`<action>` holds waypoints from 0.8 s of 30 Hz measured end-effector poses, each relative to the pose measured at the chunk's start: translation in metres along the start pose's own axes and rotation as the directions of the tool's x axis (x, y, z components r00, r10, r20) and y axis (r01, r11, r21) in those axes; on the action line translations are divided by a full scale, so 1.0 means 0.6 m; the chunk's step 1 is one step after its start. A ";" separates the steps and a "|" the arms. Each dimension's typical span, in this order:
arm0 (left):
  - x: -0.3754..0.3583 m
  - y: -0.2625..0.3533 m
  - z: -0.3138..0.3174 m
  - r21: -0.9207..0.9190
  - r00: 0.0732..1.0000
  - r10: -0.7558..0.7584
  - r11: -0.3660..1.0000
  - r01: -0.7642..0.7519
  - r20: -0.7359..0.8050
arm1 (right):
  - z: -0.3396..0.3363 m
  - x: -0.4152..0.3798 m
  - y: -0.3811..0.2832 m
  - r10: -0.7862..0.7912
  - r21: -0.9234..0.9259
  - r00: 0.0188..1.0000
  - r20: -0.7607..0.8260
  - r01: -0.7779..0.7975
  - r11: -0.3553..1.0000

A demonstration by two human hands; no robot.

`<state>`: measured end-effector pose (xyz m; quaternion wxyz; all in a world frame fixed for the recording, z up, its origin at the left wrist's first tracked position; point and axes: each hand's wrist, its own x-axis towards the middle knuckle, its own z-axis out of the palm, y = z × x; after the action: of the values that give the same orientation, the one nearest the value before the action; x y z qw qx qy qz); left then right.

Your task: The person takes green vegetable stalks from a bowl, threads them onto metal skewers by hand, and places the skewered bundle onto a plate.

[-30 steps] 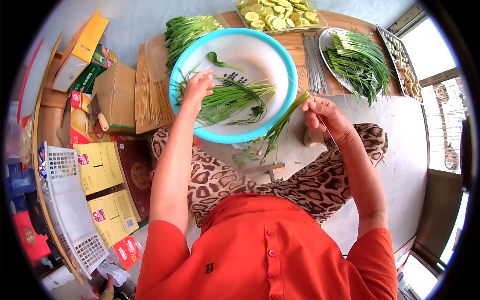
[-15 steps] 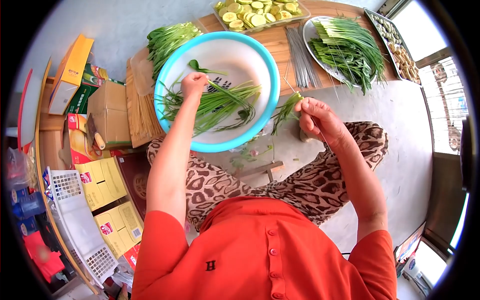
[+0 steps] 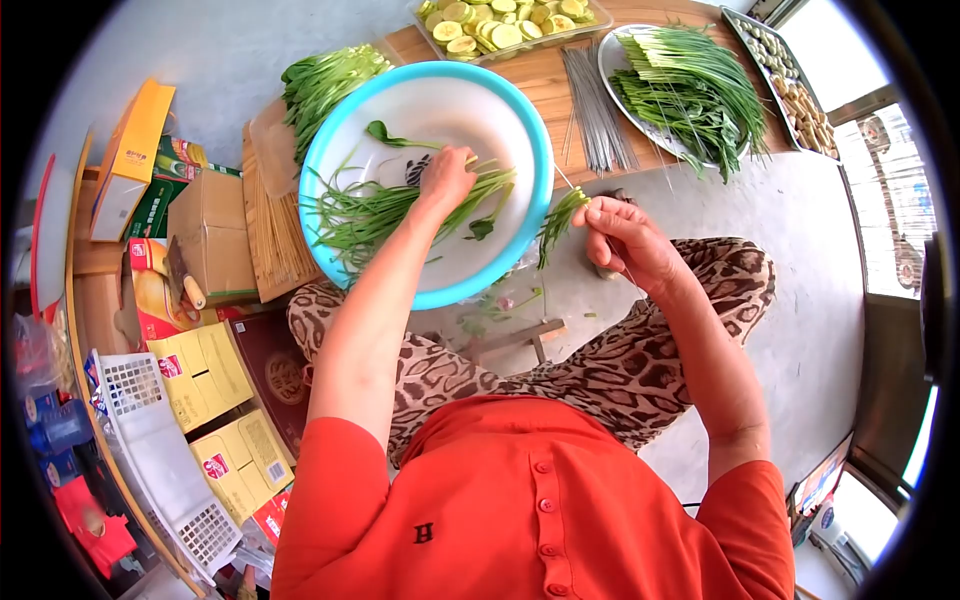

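My left hand (image 3: 447,180) is inside the blue-rimmed basin (image 3: 541,150), its fingers closed on the stem ends of the green stalks (image 3: 375,222). One leafy stem (image 3: 385,135) lies apart in the basin, above the bunch. To the right of the rim, my right hand (image 3: 622,235) pinches a thin metal skewer (image 3: 566,180), which carries a small bundle of folded green stalks (image 3: 556,226). The bundle hangs beside the basin's right edge, just left of my right fingertips.
Behind the basin stand sliced zucchini (image 3: 505,35), metal skewers (image 3: 598,110), a plate of greens (image 3: 690,95) and a tray of skewered food (image 3: 800,110). Wooden sticks (image 3: 275,215), boxes (image 3: 212,230) and a knife (image 3: 190,285) are at the left.
My left hand has moved right and down onto the stalks' ends in the basin. My right hand has shifted slightly left and still holds the skewer. The view has shifted a little.
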<state>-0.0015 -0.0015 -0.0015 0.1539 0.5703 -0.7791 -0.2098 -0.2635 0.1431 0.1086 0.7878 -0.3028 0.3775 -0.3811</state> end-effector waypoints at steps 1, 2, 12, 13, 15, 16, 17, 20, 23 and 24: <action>-0.005 0.008 -0.003 0.030 0.998 -0.034 0.999 0.033 0.043 | 0.000 -0.001 0.001 0.000 0.001 1.000 -0.002 0.000 1.000; -0.005 0.015 -0.008 0.062 0.994 -0.069 0.996 0.064 0.084 | 0.000 -0.001 0.001 0.014 0.004 1.000 -0.002 -0.014 1.000; -0.002 0.010 -0.040 0.044 0.999 -0.026 0.999 0.025 0.026 | 0.005 -0.002 0.002 0.016 -0.019 1.000 -0.004 -0.016 1.000; -0.005 0.006 -0.053 0.044 0.999 -0.028 0.999 0.027 0.026 | 0.006 -0.003 0.002 0.017 -0.019 1.000 -0.003 -0.017 1.000; -0.014 0.002 -0.097 -0.293 0.991 -0.064 0.956 0.026 -0.119 | 0.012 -0.004 0.001 0.030 -0.047 0.999 -0.025 -0.032 0.998; -0.020 0.001 -0.122 -0.384 0.976 -0.066 0.923 -0.021 -0.210 | 0.013 -0.001 0.003 0.034 -0.051 0.999 -0.016 -0.035 0.998; -0.028 0.005 -0.154 -0.466 0.951 -0.077 0.882 -0.075 -0.300 | 0.011 0.003 0.007 0.023 -0.082 0.999 -0.027 -0.025 0.996; -0.070 0.048 -0.272 -0.544 0.855 -0.118 0.813 -0.209 -0.506 | 0.019 0.006 0.016 0.006 -0.130 0.999 -0.053 -0.013 0.991; -0.114 0.083 -0.380 -0.567 0.692 -0.129 0.688 -0.453 -0.710 | 0.028 0.003 0.017 -0.005 -0.166 0.996 -0.090 -0.010 0.986; -0.134 0.105 -0.413 -0.517 0.600 -0.134 0.672 -0.529 -0.788 | 0.027 0.001 0.020 -0.034 -0.156 0.995 -0.098 0.018 0.988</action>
<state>0.0894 0.0544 0.2442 0.7048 0.3956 -0.5517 -0.2058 -0.2452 0.1521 0.1081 0.7369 -0.3485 0.4410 -0.3756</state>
